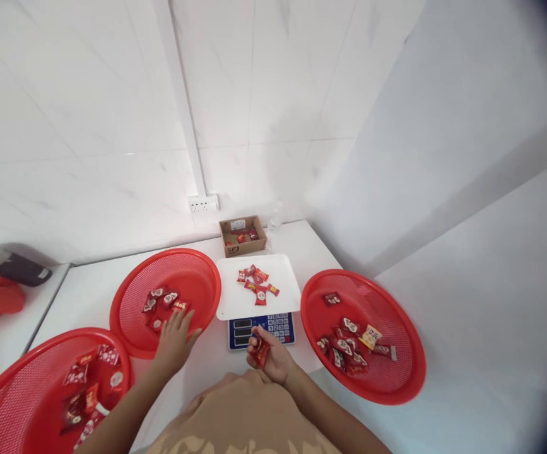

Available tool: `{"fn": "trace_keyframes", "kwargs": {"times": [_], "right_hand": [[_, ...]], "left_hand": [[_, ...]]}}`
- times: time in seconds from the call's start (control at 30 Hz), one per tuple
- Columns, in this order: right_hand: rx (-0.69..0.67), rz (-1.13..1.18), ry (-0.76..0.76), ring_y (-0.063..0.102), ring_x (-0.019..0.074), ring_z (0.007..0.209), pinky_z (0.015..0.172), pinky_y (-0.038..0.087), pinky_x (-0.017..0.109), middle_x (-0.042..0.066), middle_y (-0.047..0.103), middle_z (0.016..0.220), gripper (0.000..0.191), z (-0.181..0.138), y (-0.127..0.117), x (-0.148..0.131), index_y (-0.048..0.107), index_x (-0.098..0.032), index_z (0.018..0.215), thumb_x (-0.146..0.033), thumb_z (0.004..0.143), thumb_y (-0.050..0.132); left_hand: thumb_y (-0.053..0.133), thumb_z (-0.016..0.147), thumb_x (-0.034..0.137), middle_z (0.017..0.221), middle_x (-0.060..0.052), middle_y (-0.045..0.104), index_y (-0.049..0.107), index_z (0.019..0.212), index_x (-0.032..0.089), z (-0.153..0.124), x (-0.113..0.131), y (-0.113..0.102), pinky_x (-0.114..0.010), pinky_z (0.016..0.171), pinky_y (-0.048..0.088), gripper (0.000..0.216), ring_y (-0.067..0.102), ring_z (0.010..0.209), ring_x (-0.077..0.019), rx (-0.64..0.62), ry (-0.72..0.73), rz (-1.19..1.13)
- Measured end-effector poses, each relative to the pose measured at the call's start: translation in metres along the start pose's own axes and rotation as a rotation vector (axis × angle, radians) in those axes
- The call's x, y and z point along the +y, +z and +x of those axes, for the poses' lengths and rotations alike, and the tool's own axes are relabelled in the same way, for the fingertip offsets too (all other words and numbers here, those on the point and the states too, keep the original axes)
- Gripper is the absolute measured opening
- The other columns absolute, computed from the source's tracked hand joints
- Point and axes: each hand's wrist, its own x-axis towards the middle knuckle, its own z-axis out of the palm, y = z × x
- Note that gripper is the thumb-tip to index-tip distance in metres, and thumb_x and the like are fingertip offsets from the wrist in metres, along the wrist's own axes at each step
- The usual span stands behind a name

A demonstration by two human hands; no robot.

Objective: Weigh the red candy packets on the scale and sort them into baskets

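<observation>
Right grip (pixel 267 354) pinches packet (pixel 260 354) (red).

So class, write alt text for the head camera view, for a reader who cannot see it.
A person's right hand holds a red packet before a scale whose white tray carries more packets, while the left hand reaches into a red basket. Two more red baskets of packets flank them on the white table.

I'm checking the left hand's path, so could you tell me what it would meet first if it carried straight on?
The left hand points into the middle basket; it would probably meet the red packets just beyond its fingertips first.
</observation>
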Motion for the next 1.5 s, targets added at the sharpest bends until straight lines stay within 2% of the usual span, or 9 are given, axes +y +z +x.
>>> {"fn": "trace_keyframes", "kwargs": {"times": [0.17, 0.4, 0.57, 0.77, 0.93, 1.03, 1.13, 1.33, 1.5], "right_hand": [[0.030, 0.010, 0.002, 0.057, 0.0094, 0.056, 0.059, 0.044, 0.024, -0.005, 0.059, 0.060, 0.019, 0.000, -0.003, 0.000, 0.056, -0.020, 0.083, -0.034, 0.075, 0.066], [0.035, -0.010, 0.013, 0.058, 0.0098, 0.055, 0.059, 0.044, 0.025, -0.004, 0.059, 0.060, 0.017, 0.004, 0.004, 0.003, 0.057, -0.020, 0.085, -0.032, 0.076, 0.065], [0.020, -0.025, 0.008, 0.058, 0.0093, 0.056, 0.060, 0.043, 0.024, -0.004, 0.060, 0.061, 0.017, 0.003, 0.002, 0.002, 0.057, -0.020, 0.086, -0.032, 0.077, 0.065], [0.065, -0.027, -0.011, 0.057, 0.0099, 0.054, 0.059, 0.043, 0.025, -0.004, 0.060, 0.059, 0.017, 0.000, -0.005, 0.002, 0.057, -0.020, 0.086, -0.032, 0.076, 0.066], [0.070, -0.039, -0.039, 0.057, 0.0100, 0.053, 0.058, 0.043, 0.025, -0.004, 0.060, 0.059, 0.018, -0.003, -0.004, 0.003, 0.057, -0.020, 0.085, -0.031, 0.075, 0.066], [0.079, -0.043, -0.048, 0.056, 0.0100, 0.053, 0.058, 0.043, 0.025, -0.004, 0.060, 0.059, 0.019, -0.005, -0.003, 0.002, 0.058, -0.020, 0.085, -0.032, 0.074, 0.067], [0.086, -0.036, -0.052, 0.056, 0.0099, 0.053, 0.058, 0.043, 0.026, -0.004, 0.059, 0.059, 0.018, -0.006, -0.003, 0.003, 0.058, -0.020, 0.085, -0.031, 0.074, 0.067], [0.131, -0.004, -0.045, 0.057, 0.0099, 0.053, 0.058, 0.044, 0.025, -0.004, 0.060, 0.059, 0.017, -0.007, -0.002, 0.007, 0.057, -0.021, 0.086, -0.031, 0.075, 0.066], [0.131, -0.022, -0.047, 0.057, 0.0105, 0.052, 0.056, 0.044, 0.026, -0.003, 0.061, 0.058, 0.018, -0.006, 0.000, 0.009, 0.057, -0.020, 0.086, -0.030, 0.075, 0.066]], "left_hand": [[0.042, 0.083, 0.039, 0.145, -0.024, 0.029, 0.036, 0.136, 0.006, -0.007, -0.059, -0.017, -0.058, 0.106, 0.017, 0.062, 0.016, 0.137, -0.0375, 0.160, -0.267, 0.291], [0.041, 0.081, 0.036, 0.146, -0.022, 0.027, 0.033, 0.137, 0.012, -0.007, -0.088, -0.033, -0.061, 0.102, 0.021, 0.061, 0.016, 0.137, -0.0368, 0.181, -0.391, 0.355], [0.046, 0.072, 0.022, 0.143, -0.022, 0.033, 0.040, 0.133, 0.009, 0.005, -0.116, -0.034, -0.056, 0.102, 0.027, 0.063, 0.018, 0.135, -0.0386, 0.186, -0.297, 0.329], [0.043, 0.068, 0.018, 0.149, -0.012, 0.026, 0.039, 0.135, 0.015, 0.020, -0.151, -0.050, -0.060, 0.101, 0.026, 0.067, 0.012, 0.136, -0.0418, 0.119, -0.259, 0.328], [0.040, 0.072, 0.016, 0.148, -0.017, 0.026, 0.040, 0.133, 0.009, 0.032, -0.169, -0.064, -0.046, 0.108, 0.025, 0.061, 0.019, 0.137, -0.0325, 0.043, -0.057, 0.409], [0.039, 0.077, 0.021, 0.146, -0.018, 0.028, 0.040, 0.133, 0.011, 0.038, -0.155, -0.065, -0.050, 0.109, 0.019, 0.057, 0.021, 0.137, -0.0310, 0.076, -0.055, 0.448], [0.045, 0.079, 0.036, 0.145, -0.020, 0.031, 0.045, 0.129, 0.010, 0.031, -0.116, -0.055, -0.055, 0.108, 0.014, 0.057, 0.017, 0.137, -0.0348, 0.088, -0.046, 0.329], [0.069, 0.063, 0.042, 0.142, -0.008, 0.042, 0.047, 0.129, 0.029, -0.023, -0.025, -0.005, -0.039, 0.107, 0.026, 0.071, 0.034, 0.132, -0.0281, -0.332, 0.071, -0.434], [0.064, 0.068, 0.027, 0.109, -0.015, 0.065, 0.051, 0.125, 0.023, -0.036, -0.001, 0.017, -0.047, 0.098, 0.033, 0.058, 0.055, 0.109, -0.0339, -0.267, -0.159, -0.422]]}}
